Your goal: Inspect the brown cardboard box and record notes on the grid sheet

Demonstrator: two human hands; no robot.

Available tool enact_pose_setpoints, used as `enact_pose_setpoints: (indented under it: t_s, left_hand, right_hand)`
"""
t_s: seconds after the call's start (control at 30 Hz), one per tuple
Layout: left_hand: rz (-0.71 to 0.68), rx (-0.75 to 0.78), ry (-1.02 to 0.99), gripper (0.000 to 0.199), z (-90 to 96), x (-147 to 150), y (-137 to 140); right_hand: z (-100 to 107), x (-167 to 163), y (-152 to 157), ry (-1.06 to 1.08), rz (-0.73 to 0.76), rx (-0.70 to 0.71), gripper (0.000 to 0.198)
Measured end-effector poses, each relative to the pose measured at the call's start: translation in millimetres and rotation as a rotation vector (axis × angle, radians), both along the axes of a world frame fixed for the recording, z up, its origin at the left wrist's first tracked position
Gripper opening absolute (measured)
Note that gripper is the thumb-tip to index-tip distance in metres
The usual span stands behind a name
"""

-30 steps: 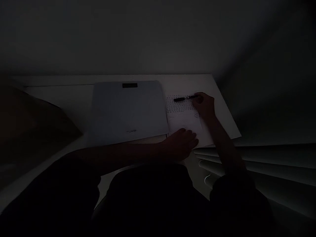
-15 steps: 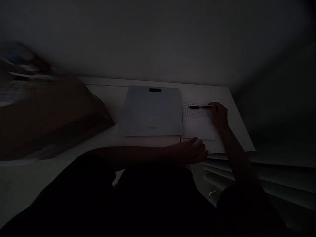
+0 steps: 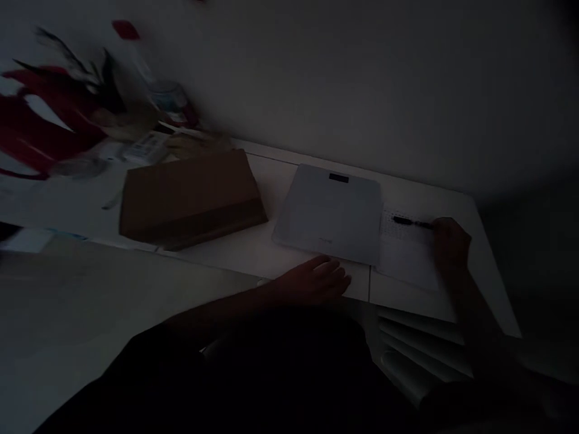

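In the dim head view a pale flat bathroom scale (image 3: 329, 214) with a small dark display lies on the white table. To its right, partly against its edge, is a sheet of paper (image 3: 407, 259) with dense printing or writing at the top. Across that upper part lies a black pen (image 3: 411, 222), its right end pinched in the fingers of my right hand (image 3: 452, 244). My left hand (image 3: 316, 280) rests at the table's front edge, just below the scale. Its fingers are loosely bent and apart, with nothing in them.
Left of the scale sits a brown cardboard box (image 3: 194, 193). Behind and beyond it are a clear bottle (image 3: 169, 99), a red jug-like object (image 3: 49, 120) and blurred clutter. A wall runs along the back. Drawer-like ridges (image 3: 420, 349) show under the table's front right.
The view has swung left, bringing the whole box and the clutter into sight. My left hand has moved left, from below the paper to below the scale. My right hand still holds the pen.
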State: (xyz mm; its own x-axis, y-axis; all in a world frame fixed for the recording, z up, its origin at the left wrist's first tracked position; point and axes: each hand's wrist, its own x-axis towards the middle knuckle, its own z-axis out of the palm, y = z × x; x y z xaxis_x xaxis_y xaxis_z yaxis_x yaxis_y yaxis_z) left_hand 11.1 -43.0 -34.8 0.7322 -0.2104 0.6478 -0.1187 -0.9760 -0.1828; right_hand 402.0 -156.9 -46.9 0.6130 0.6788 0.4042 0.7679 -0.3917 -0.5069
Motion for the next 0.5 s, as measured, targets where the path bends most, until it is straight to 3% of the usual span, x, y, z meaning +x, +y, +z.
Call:
enact_pose_setpoints:
  t_s: [0.13,0.27,0.5]
  left_hand:
    - [0.172,-0.031,0.012,0.022,-8.6,-37,13]
    - [0.343,-0.063,-0.073,0.025,-14.5,-72,24]
    - [0.615,-0.052,-0.277,0.043,-4.3,-137,45]
  right_hand:
    - [21,-19,15,-0.044,0.095,0.012,0.040]
    - [44,-62,48,-0.024,0.239,0.072,0.041]
    - [64,-165,118,0.139,0.701,0.124,0.054]
